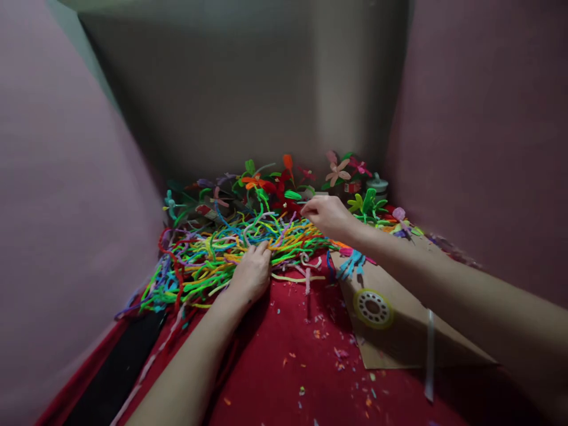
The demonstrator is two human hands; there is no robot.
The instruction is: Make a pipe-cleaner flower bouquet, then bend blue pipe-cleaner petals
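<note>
A wide heap of fuzzy pipe cleaners [208,260] in green, yellow, orange, blue and purple lies across the far part of the red cloth. My left hand [252,273] rests at the heap's front edge, its fingers bent down onto several strands and closed about them. Above the right part of the heap is my right hand [331,216], raised, with thumb and fingers pinched together. What sits in that pinch is too small to make out. Behind both hands stand finished pipe-cleaner flowers, among them an orange one [256,182] and a pale pink one [337,171].
Under my right forearm lies a brown board [386,349], bearing a yellow-rimmed round spool [373,309] and a blue fuzzy piece [352,264]. A clear stick [429,355] crosses its edge. Fuzz scraps litter the red cloth [266,367]. A black strip [118,367] lies left; a lidded container [377,185] stands behind.
</note>
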